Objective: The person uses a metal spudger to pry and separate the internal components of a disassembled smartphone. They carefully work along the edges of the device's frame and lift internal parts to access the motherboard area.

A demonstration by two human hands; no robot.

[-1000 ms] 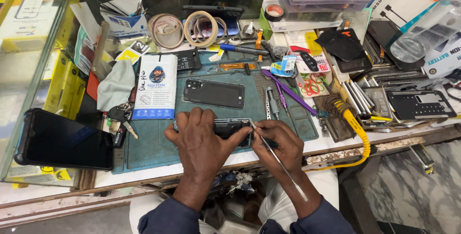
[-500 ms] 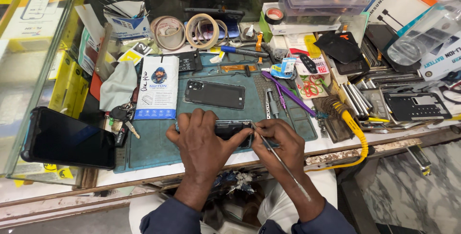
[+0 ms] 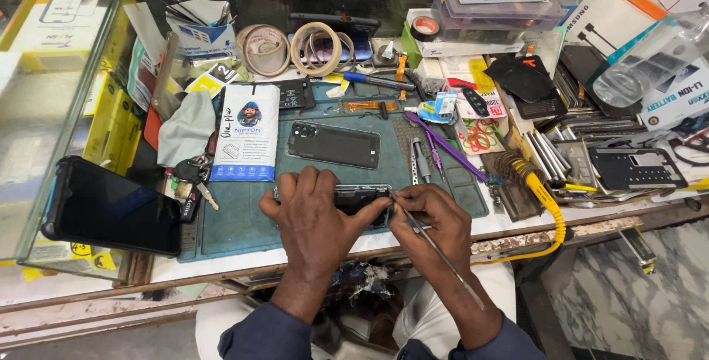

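My left hand (image 3: pixel 314 216) presses down on an opened black phone (image 3: pixel 360 197) lying on the teal work mat (image 3: pixel 244 212), covering most of it. My right hand (image 3: pixel 436 220) grips a long thin metal tool (image 3: pixel 441 254) like a pen, its tip touching the phone's right end. The tool's handle runs back over my right wrist. A second phone, a dark back cover with camera holes (image 3: pixel 333 144), lies on the mat just beyond my hands.
A large black phone (image 3: pixel 111 206) rests at the left on a glass case. A white pouch (image 3: pixel 246 132), keys (image 3: pixel 193 175), tape rolls (image 3: pixel 316 48), purple and grey tools (image 3: pixel 443 144), a yellow-handled soldering iron (image 3: pixel 543 197), phone frames (image 3: pixel 635 168) and boxes crowd the bench.
Both hands stay on the phone. The tool tip has shifted only slightly at the phone's right end; nothing else moved.
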